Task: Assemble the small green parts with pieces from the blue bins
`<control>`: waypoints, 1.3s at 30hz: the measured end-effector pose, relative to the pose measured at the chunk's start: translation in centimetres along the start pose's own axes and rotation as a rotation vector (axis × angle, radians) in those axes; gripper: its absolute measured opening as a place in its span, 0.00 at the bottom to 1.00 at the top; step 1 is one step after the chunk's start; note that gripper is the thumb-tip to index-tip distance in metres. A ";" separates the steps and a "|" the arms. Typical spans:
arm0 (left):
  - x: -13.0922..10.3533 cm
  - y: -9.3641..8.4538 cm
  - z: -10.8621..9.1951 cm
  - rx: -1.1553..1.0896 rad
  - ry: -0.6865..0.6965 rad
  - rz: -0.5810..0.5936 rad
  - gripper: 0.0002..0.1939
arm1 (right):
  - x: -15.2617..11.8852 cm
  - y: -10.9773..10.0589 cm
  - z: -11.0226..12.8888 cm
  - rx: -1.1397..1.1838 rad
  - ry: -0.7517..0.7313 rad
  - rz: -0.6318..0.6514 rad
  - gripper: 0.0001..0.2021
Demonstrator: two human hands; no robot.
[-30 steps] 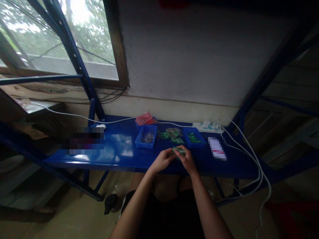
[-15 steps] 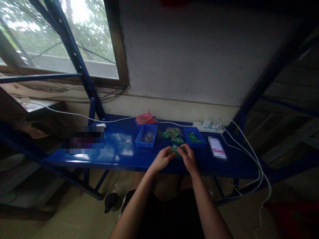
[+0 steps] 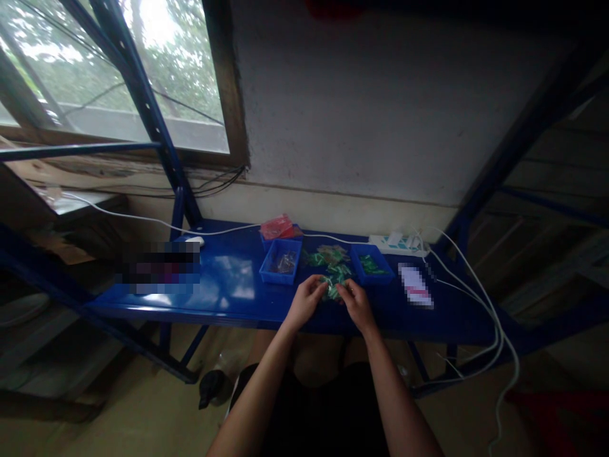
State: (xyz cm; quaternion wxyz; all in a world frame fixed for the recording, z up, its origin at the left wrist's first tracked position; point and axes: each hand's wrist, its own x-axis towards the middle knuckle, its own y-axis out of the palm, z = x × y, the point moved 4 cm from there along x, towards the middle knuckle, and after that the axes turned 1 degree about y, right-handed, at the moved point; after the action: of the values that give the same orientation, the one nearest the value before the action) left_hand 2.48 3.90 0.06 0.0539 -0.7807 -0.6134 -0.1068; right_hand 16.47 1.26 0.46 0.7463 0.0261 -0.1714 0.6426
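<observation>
Between my two hands, near the front edge of the blue table, is a small clear plastic bag point(image 3: 332, 289) with green showing in it. My left hand point(image 3: 308, 298) is closed on its left side, thumb and fingers pinched together. On the other side my right hand point(image 3: 354, 301) pinches the bag's right edge. Just beyond my fingers lies a pile of similar small green bags point(image 3: 328, 255). A blue bin point(image 3: 372, 264) holding green pieces stands to the right of the pile. Left of the pile, another blue bin point(image 3: 280, 261) contains small pale clear pieces.
Behind the left bin, red plastic bags point(image 3: 277, 226) lie on a further blue bin. A white power strip point(image 3: 398, 244) with cables sits at the back right. The blurred-out white phone-like item point(image 3: 415, 285) is at right. Blue posts point(image 3: 164, 152) frame the table point(image 3: 223, 273).
My hands have spread slightly apart, and more of the bag shows between them. The view has shifted a little.
</observation>
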 end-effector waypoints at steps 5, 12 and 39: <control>0.0 0.0 -0.1 -0.017 -0.020 -0.020 0.21 | 0.0 0.0 0.2 -0.009 0.012 -0.008 0.18; -0.3 0.3 -0.3 0.066 -0.039 0.035 0.17 | -0.1 -0.7 0.0 0.009 0.036 -0.097 0.16; -0.4 0.2 -0.3 0.111 -0.028 0.034 0.15 | -0.1 -0.7 -0.1 -0.007 0.026 -0.118 0.15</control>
State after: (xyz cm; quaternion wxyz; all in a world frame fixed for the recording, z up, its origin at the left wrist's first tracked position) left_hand 2.55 3.42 0.32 0.0902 -0.7883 -0.6056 -0.0606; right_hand 17.13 1.09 0.44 0.7853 0.0252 -0.1622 0.5970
